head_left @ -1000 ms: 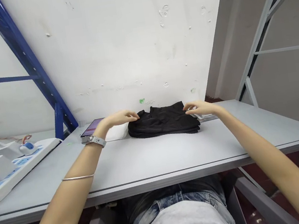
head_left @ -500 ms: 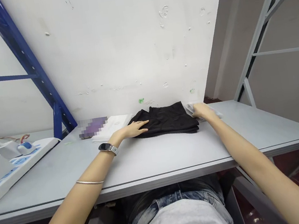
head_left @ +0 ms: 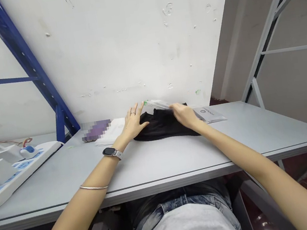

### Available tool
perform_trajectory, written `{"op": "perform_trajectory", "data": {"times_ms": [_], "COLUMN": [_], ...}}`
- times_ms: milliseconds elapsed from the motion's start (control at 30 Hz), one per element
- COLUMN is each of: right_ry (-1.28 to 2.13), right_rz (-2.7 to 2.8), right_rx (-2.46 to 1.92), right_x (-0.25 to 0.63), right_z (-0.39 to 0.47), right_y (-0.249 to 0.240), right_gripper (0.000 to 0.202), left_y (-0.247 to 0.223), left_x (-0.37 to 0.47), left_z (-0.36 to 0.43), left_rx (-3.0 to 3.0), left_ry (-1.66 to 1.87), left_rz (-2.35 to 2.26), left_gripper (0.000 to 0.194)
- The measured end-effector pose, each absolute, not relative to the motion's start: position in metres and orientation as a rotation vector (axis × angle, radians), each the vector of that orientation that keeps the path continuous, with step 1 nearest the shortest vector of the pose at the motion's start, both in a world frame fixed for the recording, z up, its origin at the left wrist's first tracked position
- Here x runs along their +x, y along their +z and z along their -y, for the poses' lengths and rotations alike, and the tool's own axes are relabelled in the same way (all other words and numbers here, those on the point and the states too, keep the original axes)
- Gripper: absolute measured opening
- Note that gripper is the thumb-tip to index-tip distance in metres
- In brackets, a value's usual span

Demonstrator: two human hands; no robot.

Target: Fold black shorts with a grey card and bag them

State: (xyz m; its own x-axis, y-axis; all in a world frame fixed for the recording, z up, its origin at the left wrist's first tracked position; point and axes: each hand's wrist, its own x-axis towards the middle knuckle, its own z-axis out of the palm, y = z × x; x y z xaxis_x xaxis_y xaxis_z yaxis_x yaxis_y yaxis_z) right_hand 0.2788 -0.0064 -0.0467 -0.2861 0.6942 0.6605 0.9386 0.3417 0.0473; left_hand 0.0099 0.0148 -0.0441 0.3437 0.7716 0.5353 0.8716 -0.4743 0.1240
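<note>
Folded black cloth, seemingly a garment, lies in the middle of the grey table. Over its back edge, my right hand is closed on a whitish, partly see-through plastic bag, blurred by motion. My left hand is raised at the cloth's left end, fingers spread, near the bag's far end and holding nothing. A flat plastic bag with dark print lies right of the cloth, partly behind my right wrist. White folded material lies to the left.
A power strip with chargers plugged in sits at the table's left end. A purple, pixelated object lies beside the white material. A blue metal upright and a white wall bound the back.
My right hand has moved left from the bags at the right, bringing one whitish bag over the black cloth. My left hand has lifted off the cloth and spread its fingers.
</note>
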Motion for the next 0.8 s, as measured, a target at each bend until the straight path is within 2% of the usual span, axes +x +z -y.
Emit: {"op": "perform_trajectory", "data": {"times_ms": [133,300,467,633,800], "right_ry": [-0.652,-0.664,-0.491,-0.242,0.116], "right_rz": [2.463,2.509,2.423,2.22,1.939], "right_rx": [-1.159,-1.447,-1.557,-1.518,-1.329], "right_x": [0.263,0.277,0.281,0.284,0.286], "right_z": [0.018,0.027,0.022,0.018,0.018], "right_y": [-0.059,-0.052,-0.049,-0.051,-0.049], "right_gripper": [0.027,0.017,0.021,0.013,0.01], "left_y": [-0.046,-0.054,-0.056,-0.05,-0.041], "left_x": [0.012,0.012,0.013,0.017,0.013], "left_z": [-0.01,-0.014,-0.019,-0.018,-0.014], "left_rx": [-2.483,-2.532,-2.498,-2.289,-2.13], "left_ry": [-0.663,-0.504,-0.504,-0.434,-0.546], "left_rz": [1.47,1.449,1.407,1.268,1.211], "left_gripper": [0.078,0.044,0.028,0.034,0.037]}}
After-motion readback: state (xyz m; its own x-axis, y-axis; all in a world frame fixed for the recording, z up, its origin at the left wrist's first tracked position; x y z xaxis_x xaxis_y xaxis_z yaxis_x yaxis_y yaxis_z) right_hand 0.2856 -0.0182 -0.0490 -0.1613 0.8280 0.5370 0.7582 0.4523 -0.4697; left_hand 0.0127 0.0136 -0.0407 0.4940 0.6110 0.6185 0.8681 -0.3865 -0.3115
